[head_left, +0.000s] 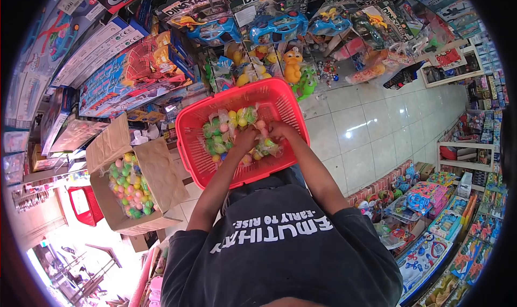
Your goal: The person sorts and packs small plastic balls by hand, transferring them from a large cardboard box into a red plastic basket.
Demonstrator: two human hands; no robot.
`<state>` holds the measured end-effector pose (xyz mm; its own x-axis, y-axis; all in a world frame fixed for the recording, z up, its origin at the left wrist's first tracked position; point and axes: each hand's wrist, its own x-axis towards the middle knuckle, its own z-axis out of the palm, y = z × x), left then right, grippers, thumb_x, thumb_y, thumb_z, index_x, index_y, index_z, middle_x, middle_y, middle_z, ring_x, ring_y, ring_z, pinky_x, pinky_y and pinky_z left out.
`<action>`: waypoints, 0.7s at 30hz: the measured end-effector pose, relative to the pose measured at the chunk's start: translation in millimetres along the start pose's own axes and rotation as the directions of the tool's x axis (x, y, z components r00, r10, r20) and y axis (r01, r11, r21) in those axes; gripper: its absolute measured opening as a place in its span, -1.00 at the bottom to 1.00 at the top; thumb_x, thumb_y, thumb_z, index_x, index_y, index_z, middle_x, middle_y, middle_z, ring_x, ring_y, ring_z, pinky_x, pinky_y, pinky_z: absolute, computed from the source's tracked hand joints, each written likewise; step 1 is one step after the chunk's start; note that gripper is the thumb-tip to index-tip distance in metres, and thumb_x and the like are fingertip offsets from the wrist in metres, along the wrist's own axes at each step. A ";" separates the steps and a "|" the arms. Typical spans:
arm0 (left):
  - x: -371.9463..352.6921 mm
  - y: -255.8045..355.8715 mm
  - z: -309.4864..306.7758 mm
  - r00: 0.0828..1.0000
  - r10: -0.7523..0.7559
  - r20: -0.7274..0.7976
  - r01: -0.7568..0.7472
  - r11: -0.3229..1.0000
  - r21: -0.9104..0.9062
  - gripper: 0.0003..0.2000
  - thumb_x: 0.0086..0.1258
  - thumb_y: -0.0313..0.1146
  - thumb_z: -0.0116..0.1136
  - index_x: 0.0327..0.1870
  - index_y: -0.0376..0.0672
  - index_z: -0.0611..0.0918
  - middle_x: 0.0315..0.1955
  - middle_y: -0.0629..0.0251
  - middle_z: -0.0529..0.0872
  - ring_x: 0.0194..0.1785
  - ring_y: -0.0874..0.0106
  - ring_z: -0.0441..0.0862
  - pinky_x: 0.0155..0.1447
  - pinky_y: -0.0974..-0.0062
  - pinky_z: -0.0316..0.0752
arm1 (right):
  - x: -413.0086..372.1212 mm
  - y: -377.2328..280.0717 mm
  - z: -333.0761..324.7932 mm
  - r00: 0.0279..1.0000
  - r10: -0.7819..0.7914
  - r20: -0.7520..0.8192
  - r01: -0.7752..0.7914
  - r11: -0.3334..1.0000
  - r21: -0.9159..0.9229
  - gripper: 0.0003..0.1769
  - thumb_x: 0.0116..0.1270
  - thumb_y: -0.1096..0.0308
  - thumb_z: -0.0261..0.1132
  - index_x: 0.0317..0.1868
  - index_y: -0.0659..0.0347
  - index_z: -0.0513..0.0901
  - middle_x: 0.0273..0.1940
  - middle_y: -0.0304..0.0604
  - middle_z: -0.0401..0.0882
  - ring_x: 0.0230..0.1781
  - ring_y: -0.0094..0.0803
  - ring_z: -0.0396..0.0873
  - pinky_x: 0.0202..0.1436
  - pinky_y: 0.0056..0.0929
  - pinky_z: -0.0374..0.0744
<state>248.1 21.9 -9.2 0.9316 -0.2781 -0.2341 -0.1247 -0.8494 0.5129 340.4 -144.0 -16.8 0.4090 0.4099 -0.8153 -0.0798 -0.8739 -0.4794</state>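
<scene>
A red plastic basket (189, 125) with slotted sides stands in front of my body. Inside it lie several clear plastic bags of small balls (218, 137), coloured green, yellow, pink and orange. Both hands reach down into the basket close to each other. My left hand (247, 138) has its fingers curled at the bagged balls near the middle, the tips partly hidden. Just to its right, my right hand (282, 130) bends its fingers onto a clear bag with pinkish balls (262, 125).
An open cardboard box (161, 167) of similar balls stands at the left. Boxed toys (126, 73) are stacked behind it. Packaged dinosaur toys (277, 27) line the far side, with an orange figure (292, 65) by the rim. Tiled floor (371, 129) runs right towards shelves.
</scene>
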 end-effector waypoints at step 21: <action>-173.6 98.2 -86.7 0.974 -0.180 0.141 0.157 0.081 -0.984 -0.71 0.31 -0.30 0.04 -0.01 -0.24 0.48 -0.16 0.27 0.57 -0.07 0.48 0.51 -0.01 0.52 0.45 | -210.6 -3.6 -1.1 0.836 -0.546 -0.061 0.504 0.717 0.482 -0.83 0.26 0.32 0.17 -0.26 0.24 0.47 -0.38 -0.27 0.54 -0.37 -0.57 0.52 -0.30 -0.57 0.50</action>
<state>103.8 25.7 153.5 0.8814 -0.1811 -0.4363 0.4724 0.3291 0.8177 255.6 -227.5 157.0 0.4411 0.8035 -0.3998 -0.2892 -0.2945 -0.9109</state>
